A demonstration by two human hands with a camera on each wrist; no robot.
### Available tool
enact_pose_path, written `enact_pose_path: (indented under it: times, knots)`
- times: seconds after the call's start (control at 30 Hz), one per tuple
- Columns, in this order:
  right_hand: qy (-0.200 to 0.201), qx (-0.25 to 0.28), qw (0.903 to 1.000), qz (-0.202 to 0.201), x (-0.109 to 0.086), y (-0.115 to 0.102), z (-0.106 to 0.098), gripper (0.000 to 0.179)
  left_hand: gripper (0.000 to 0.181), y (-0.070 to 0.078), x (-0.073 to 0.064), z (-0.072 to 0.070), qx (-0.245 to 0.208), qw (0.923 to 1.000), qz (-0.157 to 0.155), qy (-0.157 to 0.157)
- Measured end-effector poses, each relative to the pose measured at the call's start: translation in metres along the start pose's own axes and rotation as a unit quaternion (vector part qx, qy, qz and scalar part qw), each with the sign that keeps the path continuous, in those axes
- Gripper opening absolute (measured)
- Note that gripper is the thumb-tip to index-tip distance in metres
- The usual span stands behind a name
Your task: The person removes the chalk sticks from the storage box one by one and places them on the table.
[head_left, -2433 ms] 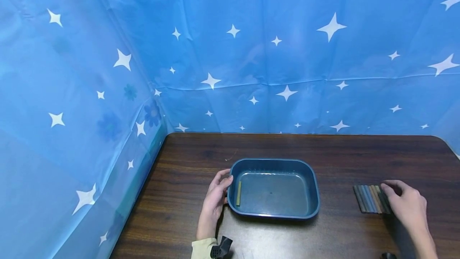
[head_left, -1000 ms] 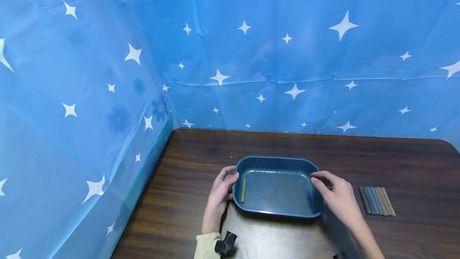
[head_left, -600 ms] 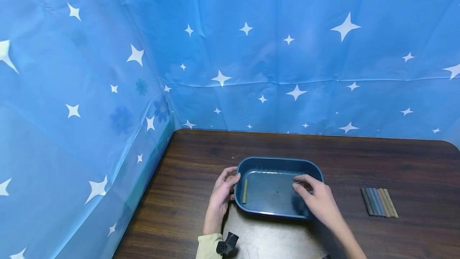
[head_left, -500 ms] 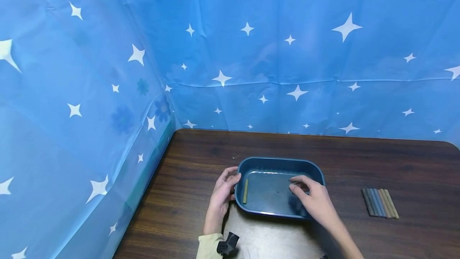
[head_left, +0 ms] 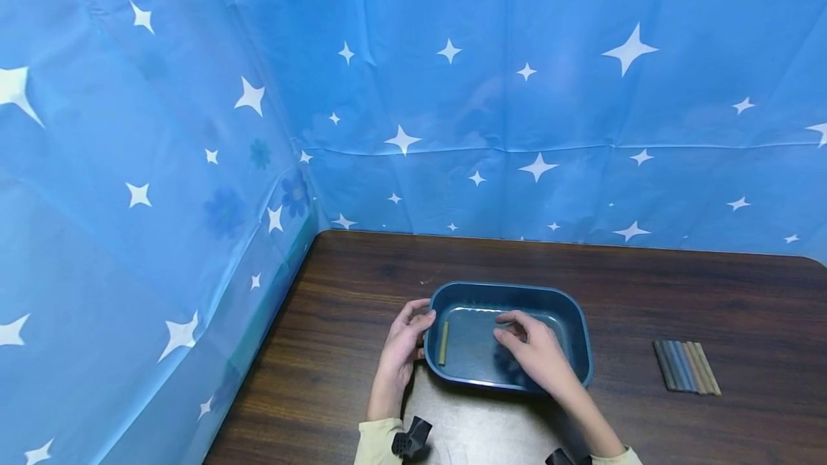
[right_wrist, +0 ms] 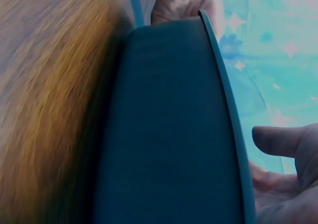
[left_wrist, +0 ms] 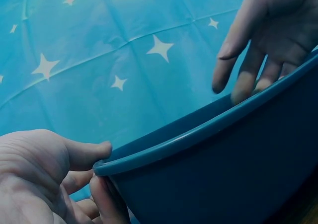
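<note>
A dark blue plastic tray sits on the wooden table. My left hand grips its left rim; in the left wrist view, the thumb lies over the edge with fingers beneath. Inside the tray, near its left wall, lies a slim yellow-green stick. Over the tray's middle hovers my right hand, index finger and thumb bent toward each other. Whether something thin is between those fingertips cannot be made out. In the right wrist view, the tray wall hides part of that hand's fingers.
A row of several coloured sticks, dark, blue, brown and tan, lies side by side on the table right of the tray. A blue starred curtain hangs behind the table and along its left side.
My right hand has moved left from the stick row, over the tray's right rim, to its middle. The row's right end is now uncovered. My left hand keeps its grip.
</note>
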State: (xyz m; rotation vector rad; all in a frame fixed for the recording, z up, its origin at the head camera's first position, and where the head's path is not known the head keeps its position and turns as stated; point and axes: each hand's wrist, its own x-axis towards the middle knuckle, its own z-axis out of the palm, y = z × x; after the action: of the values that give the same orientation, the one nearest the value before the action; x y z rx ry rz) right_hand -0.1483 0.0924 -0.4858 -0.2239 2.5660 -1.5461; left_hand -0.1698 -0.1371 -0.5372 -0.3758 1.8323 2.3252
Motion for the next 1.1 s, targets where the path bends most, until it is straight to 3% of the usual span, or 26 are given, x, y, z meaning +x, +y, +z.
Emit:
enact_pose_path:
  times: [0.33, 0.63, 1.1]
  knots:
    - [-0.022, 0.040, 0.9988, 0.018, 0.012, -0.002, 0.026, 0.032, 0.039, 0.000, -0.002, 0.001, -0.008, 0.9999, 0.000, -0.008]
    - [-0.029, -0.004, 0.9996, -0.003, 0.025, -0.006, 0.048, 0.036, 0.038, -0.001, -0.001, -0.002, -0.008, 0.9999, -0.003, -0.009]
    - [-0.052, -0.049, 0.9975, -0.002, 0.039, -0.008, 0.068, 0.041, 0.044, 0.000, 0.000, -0.004, -0.005, 0.9999, -0.007, -0.015]
